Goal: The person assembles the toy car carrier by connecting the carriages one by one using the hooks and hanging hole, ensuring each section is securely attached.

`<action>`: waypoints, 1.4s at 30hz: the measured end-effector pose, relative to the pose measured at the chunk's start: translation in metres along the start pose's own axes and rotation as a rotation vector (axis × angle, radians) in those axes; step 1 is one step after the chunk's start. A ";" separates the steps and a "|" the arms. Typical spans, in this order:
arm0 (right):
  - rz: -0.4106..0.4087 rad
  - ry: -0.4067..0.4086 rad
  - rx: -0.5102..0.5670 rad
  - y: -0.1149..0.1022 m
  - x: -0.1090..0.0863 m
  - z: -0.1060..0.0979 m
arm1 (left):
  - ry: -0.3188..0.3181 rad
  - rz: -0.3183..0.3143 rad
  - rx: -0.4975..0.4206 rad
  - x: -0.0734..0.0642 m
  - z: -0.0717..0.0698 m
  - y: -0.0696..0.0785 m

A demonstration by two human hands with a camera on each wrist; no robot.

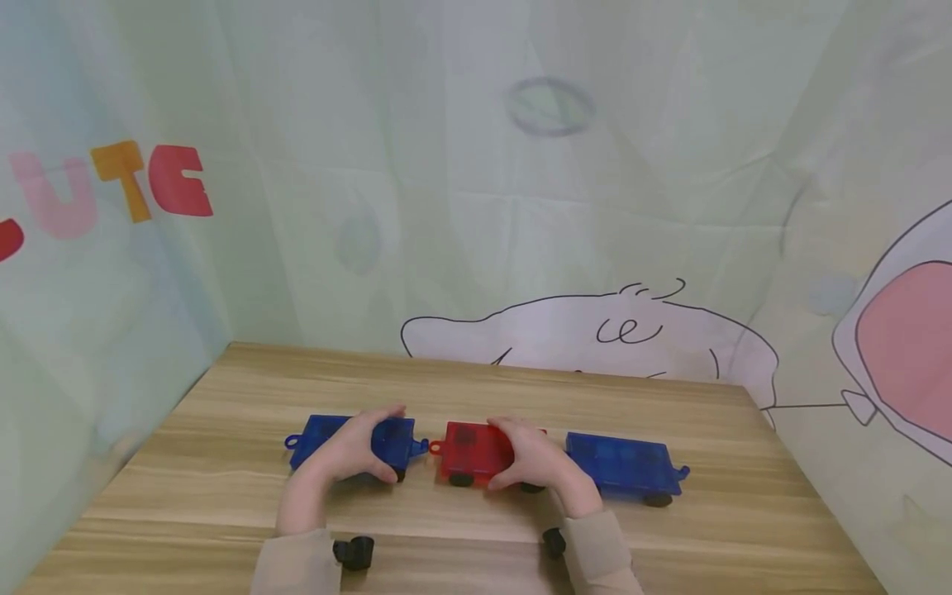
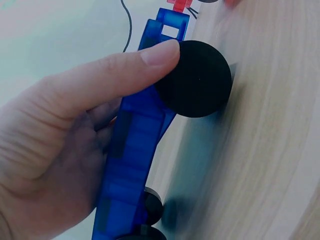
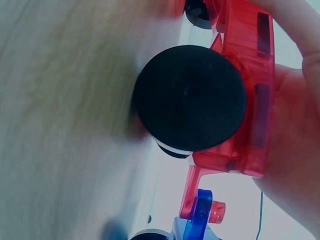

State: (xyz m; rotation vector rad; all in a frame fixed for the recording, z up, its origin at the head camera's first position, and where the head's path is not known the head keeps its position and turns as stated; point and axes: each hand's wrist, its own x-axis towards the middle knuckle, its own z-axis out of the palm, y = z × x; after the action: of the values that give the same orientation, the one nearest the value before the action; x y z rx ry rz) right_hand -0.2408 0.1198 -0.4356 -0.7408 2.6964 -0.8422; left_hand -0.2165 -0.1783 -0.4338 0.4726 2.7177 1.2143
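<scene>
My left hand (image 1: 349, 449) grips a translucent blue toy train car (image 1: 318, 430) from above, fingers on the far side. In the left wrist view the thumb presses the blue car's side beside a black wheel (image 2: 197, 79). My right hand (image 1: 534, 456) holds a translucent red toy train car (image 1: 464, 453) at its right part. The left car's blue hook and the red car's ring lie close together; I cannot tell if they are joined. On the right stands a second blue car (image 1: 623, 464). In the right wrist view the red hook (image 3: 191, 192) meets a blue ring (image 3: 200, 212).
The cars stand in a row on a wood-grain table (image 1: 446, 529). A pale printed cloth (image 1: 476, 231) hangs behind and beside it. Black wrist cameras (image 1: 357, 552) sit at both cuffs.
</scene>
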 end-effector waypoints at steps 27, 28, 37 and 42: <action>0.006 -0.010 0.000 0.000 -0.001 0.000 | 0.000 0.000 -0.026 0.001 -0.001 -0.005; 0.006 -0.009 -0.002 0.001 -0.001 0.000 | 0.002 -0.002 -0.027 0.001 -0.001 -0.005; 0.013 -0.012 0.015 0.002 0.000 -0.001 | -0.002 0.009 -0.030 0.001 -0.002 -0.005; 0.008 -0.005 0.006 0.002 0.001 -0.001 | -0.001 0.019 -0.031 0.002 -0.002 -0.007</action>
State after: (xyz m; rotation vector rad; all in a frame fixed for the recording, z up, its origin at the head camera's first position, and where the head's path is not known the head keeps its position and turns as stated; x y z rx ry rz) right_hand -0.2428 0.1212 -0.4361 -0.7294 2.6893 -0.8452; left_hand -0.2207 -0.1832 -0.4375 0.4962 2.6957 1.2578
